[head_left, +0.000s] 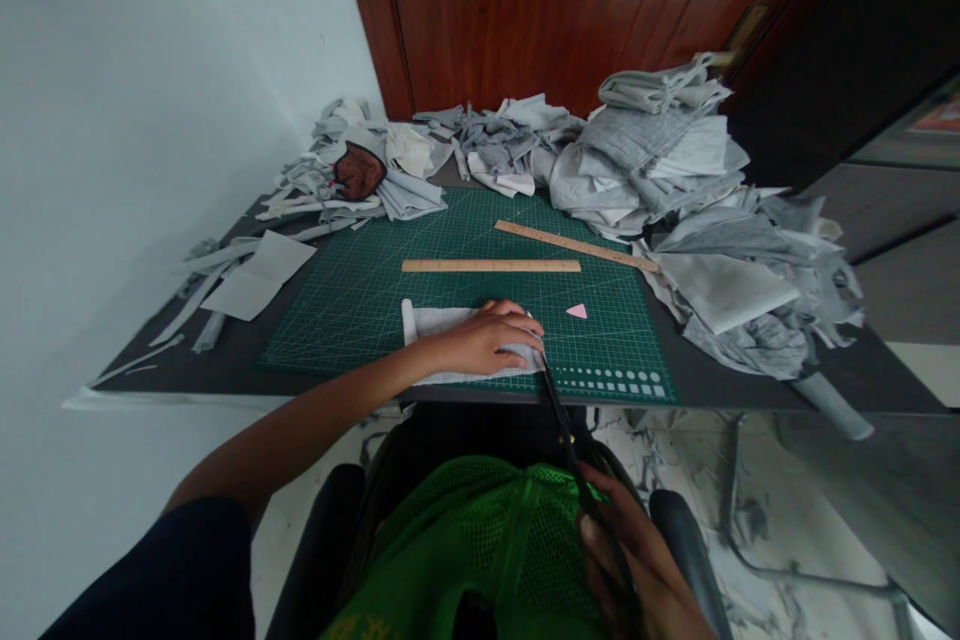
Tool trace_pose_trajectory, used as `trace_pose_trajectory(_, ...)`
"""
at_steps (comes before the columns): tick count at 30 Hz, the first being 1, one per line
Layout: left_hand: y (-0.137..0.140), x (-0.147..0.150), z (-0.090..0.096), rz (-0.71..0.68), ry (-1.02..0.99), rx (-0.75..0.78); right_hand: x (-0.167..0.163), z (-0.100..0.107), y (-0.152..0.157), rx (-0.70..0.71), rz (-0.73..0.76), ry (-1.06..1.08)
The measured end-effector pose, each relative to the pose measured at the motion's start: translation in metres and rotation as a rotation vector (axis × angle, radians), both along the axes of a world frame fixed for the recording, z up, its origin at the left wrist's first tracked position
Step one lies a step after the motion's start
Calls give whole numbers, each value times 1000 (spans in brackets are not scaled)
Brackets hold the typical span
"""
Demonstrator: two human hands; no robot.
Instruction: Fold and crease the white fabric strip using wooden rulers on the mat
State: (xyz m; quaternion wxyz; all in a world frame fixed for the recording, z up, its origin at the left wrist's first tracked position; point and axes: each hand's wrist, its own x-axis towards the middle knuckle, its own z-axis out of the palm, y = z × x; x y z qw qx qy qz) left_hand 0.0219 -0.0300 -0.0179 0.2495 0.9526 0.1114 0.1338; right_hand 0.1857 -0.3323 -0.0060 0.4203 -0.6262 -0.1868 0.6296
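Observation:
My left hand (496, 338) lies flat with its fingers stretched over a light grey piece of cloth (441, 321), pressing it on the green cutting mat (345, 320). The cloth has a rolled or folded end at its left. My right hand (637, 550), low in front of my body, is wrapped round the handles of black scissors (558, 408). Their long blades point up and away, and the tips meet the cloth's right edge beside my left fingertips. Whether the blades are parted I cannot tell. A pink triangular piece of chalk or card (576, 311) lies right of the cloth.
Beyond the cloth lie a wooden ruler (491, 266) and a second, slanted ruler (570, 243). Heaps of grey cloth (630, 160) line the back and right. Scraps, a pale sheet (259, 275) and a brown cloth piece (360, 171) are at the left. A wall borders the left side.

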Motion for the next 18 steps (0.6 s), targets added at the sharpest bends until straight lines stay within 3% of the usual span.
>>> trace_pose_trajectory(18,0,0,0,12,-3,-38,-11,-4,0,16,-131,32)
